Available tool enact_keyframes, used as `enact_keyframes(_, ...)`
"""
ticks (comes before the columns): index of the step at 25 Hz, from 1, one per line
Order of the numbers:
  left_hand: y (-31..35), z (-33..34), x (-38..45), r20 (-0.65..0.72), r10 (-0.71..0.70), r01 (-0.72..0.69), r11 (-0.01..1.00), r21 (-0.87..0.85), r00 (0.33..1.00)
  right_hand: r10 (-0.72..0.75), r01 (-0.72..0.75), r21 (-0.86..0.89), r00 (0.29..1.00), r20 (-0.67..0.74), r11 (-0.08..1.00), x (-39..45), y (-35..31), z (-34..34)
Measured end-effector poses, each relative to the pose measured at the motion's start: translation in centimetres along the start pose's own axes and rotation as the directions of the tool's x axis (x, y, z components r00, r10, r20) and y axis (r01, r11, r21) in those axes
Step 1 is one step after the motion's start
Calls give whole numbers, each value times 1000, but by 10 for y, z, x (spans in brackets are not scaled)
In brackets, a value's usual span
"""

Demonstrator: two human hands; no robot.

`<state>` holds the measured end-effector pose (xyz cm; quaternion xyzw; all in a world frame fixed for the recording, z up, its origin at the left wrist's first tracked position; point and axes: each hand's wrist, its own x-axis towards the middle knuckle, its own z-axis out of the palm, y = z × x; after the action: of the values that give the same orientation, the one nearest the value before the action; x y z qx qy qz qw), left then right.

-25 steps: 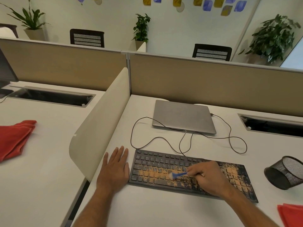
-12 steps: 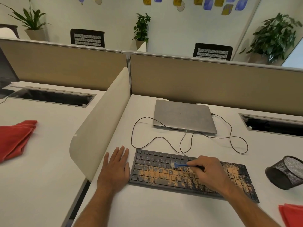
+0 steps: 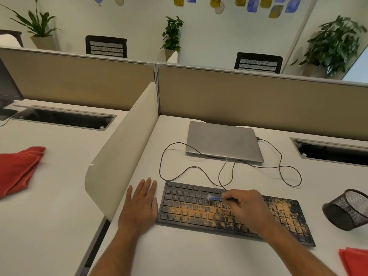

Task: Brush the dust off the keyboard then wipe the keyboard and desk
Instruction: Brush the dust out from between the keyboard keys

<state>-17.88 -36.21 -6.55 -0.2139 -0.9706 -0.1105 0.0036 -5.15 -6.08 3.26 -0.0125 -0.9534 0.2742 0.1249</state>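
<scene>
While orange dust still coats most keys, the keyboard (image 3: 235, 214) lies on the desk (image 3: 179, 253) in front of the closed laptop (image 3: 223, 141), long axis left-right, far edge toward the partition; brushing step in hand, wiping not begun; right hand (image 3: 246, 209) pinches a small blue brush (image 3: 214, 198), bristles pointing left on the upper key rows; left hand (image 3: 140, 204) rests flat, fingers spread, touching the keyboard's left end; next move likely calls for sweeping dust off the lower rows and right side; red cloth (image 3: 354, 260) waits at near right.
</scene>
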Motion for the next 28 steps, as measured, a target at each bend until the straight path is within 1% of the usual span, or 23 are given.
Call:
enact_keyframes(4,0,1,0,-1,-2,2,1000,-2,1000,-185,189,-165,982,44,968,5,-8,6)
enact_keyframes(6,0,1,0,-12,-2,2,1000,-10,1000,-220,223,-162,975,38,961,7,-12,9)
enact_keyframes(10,0,1,0,-1,4,-4,1000,1,1000,-163,163,-25,986,-22,986,10,-16,17)
enact_keyframes(14,-1,1,0,-16,1,-1,1000,-15,1000,-145,146,6,986,-86,989,8,-13,15)
enact_keyframes(16,-1,2,0,-22,-1,1,1000,-11,1000,-141,141,-5,988,-66,990,7,-10,12)
enact_keyframes(19,0,1,0,-14,-2,2,1000,0,1000,-173,173,-9,984,46,985,2,-6,14)
enact_keyframes(21,0,0,0,-2,-3,3,1000,7,1000,-157,156,17,987,34,988,3,-5,15)
enact_keyframes(23,0,0,0,-6,-4,4,1000,-1,1000,-106,108,52,994,-38,993,5,-4,14)
enact_keyframes(24,0,0,0,-3,-6,6,1000,-3,1000,-105,108,46,993,-51,993,6,-4,14)
enact_keyframes(27,0,-1,0,12,-8,8,1000,11,1000,-165,164,25,985,44,986,3,-6,17)
enact_keyframes(28,1,-1,0,13,-9,9,1000,11,1000,-169,168,33,985,44,985,3,-6,16)
